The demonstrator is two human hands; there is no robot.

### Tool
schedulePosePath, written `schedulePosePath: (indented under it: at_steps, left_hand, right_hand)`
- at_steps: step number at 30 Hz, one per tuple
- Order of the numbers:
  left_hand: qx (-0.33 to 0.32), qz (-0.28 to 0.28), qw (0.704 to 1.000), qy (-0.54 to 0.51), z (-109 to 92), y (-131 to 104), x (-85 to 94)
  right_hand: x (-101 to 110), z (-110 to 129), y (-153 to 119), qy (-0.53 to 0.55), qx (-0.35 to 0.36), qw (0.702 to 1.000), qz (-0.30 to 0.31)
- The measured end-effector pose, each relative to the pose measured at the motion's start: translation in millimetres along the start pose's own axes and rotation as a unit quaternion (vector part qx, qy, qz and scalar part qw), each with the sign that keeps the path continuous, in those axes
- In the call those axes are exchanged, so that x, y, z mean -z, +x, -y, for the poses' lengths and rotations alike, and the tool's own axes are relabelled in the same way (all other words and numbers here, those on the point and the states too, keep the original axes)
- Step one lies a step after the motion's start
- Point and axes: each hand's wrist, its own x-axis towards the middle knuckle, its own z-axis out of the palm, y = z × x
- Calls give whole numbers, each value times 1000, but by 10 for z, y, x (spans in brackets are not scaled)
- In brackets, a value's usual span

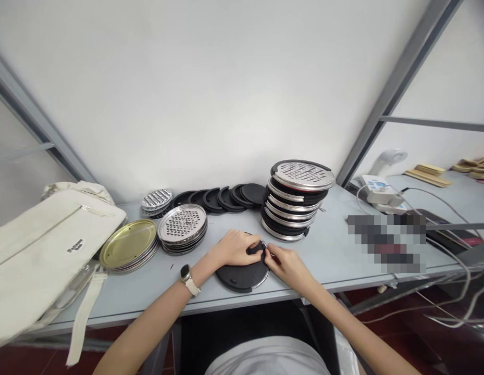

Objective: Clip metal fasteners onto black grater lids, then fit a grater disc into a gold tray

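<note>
A round black disc (242,276) lies near the table's front edge, with a strip of shiny metal rim showing at its right side. My left hand (238,247) rests over its upper part, fingers curled and pressing on it; a watch is on that wrist. At the disc's upper right edge, my right hand (284,261) pinches by a small shiny metal piece (264,244), its exact form partly hidden by the fingertips. Behind my right hand rises a tall stack of metal grater plates with black rims (294,208).
A pile of grater plates (183,224) and gold-coloured round lids (128,244) stand left, beside a cream backpack (50,255). Black discs (230,199) and small grater plates (156,200) line the wall. Rightward are a white device (376,190), cables and a blurred patch.
</note>
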Motion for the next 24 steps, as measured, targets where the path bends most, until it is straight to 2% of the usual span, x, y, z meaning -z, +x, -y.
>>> schedulePosePath:
  at_steps: [18,24]
  left_hand:
    - [7,8,1000,-6,-28,-7,19]
    - [20,-4,1000,16,5,9,17]
  right_hand:
    - [10,2,-3,-26,26,999,-20]
    - [-2,31,-26,-56,86,994,-40]
